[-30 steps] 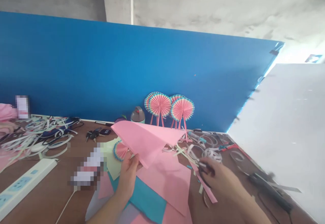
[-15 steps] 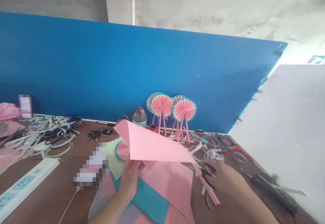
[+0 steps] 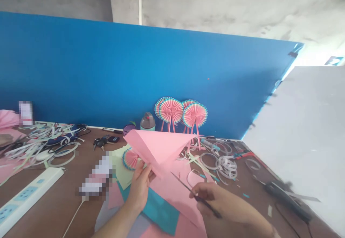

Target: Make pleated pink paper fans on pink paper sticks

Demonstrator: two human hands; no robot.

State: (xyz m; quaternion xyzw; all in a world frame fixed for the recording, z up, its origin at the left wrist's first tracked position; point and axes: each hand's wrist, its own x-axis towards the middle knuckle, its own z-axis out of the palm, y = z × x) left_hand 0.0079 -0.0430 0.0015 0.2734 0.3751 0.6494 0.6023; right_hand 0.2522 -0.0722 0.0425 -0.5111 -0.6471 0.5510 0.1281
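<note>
The left hand (image 3: 141, 184) pinches the lower edge of a raised pink sheet (image 3: 164, 146) between thumb and fingers; the grip is firm at that corner. The sheet is bent over itself and hangs above the middle of the brown table (image 3: 59, 213), its far end unsupported toward the right. The right hand (image 3: 215, 202) is closed around dark-handled scissors (image 3: 184, 184), the tips pointing up and left toward the held sheet, near it but apart. Whether the scissor blades are fully together cannot be determined. Beneath both hands lies a loose stack: a flat pink sheet (image 3: 168, 191), a teal sheet (image 3: 161, 211) and a pale green sheet (image 3: 120, 173). A blue-edged pleated disc (image 3: 130, 159) rests on the green one, partly covered by the raised sheet. At the rear, pink pleated fans (image 3: 171, 111) stand on pink legs before a blue partition (image 3: 107, 69), with a grey-lidded bottle (image 3: 147, 123) to their left. Coiled pale strips (image 3: 228, 168) lie beyond the right hand. Keys (image 3: 101, 143) and a white power strip (image 3: 29, 196) occupy the left side, together with a pixelated object (image 3: 95, 177) whose details are obscured.
</note>
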